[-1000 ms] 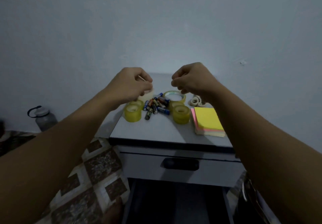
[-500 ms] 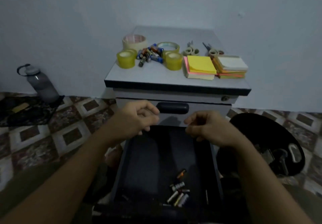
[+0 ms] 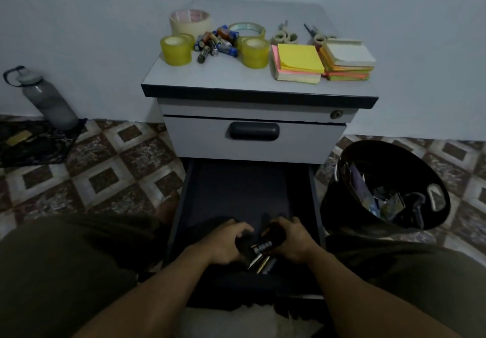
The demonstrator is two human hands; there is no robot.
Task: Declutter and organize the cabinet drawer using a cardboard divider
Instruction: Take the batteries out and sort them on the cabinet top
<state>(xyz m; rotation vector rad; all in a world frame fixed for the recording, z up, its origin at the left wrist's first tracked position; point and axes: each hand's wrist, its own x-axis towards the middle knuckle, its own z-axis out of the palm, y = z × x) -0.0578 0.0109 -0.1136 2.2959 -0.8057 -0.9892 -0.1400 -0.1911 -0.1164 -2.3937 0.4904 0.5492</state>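
Inside the open drawer (image 3: 236, 190), the left hand (image 3: 226, 243) and right hand (image 3: 292, 243) curl over loose batteries (image 3: 261, 248); grip unclear.

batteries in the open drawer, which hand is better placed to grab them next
Right, probably. The right hand has its fingers curled directly over the batteries in the open drawer, while the left hand sits just beside them. Too dim to confirm any grip.

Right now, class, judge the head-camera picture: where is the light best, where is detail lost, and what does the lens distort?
Head view: dim overall; cabinet top brightest, tape rolls and sticky notes clear. Head view: open drawer darkest, small items between left hand and right hand barely readable. Head view: forearms loom stretched at the bottom edge.
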